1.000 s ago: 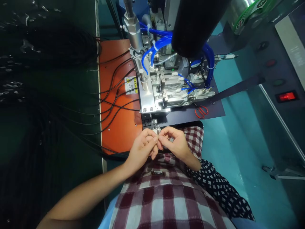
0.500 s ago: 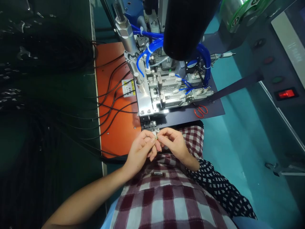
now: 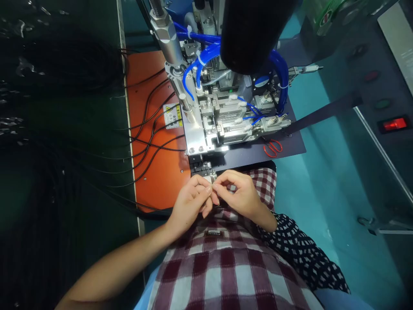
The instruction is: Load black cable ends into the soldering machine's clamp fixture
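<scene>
My left hand (image 3: 190,200) is closed, with thumb and index finger pinched together in front of my apron (image 3: 222,254). Opposite it, my right hand (image 3: 240,191) is pinched too, and the fingertips of both hands meet. Whatever sits between them is too small and covered to make out. Just beyond the fingertips is a small metal and black fixture (image 3: 201,167) at the near end of a machine (image 3: 226,116) with metal slides and blue air tubes.
Several thin black cables (image 3: 151,142) cross an orange plate (image 3: 158,176) on the left. Red-handled scissors (image 3: 272,148) lie on the dark base plate (image 3: 290,146) at right. A black cylinder (image 3: 254,38) hangs over the machine. A lit red switch (image 3: 395,124) is far right.
My right hand and wrist have shifted slightly right, the fingertips staying together at the same place. A thin yellowish bit seen earlier between the fingers is now mostly hidden. The view has tilted slightly.
</scene>
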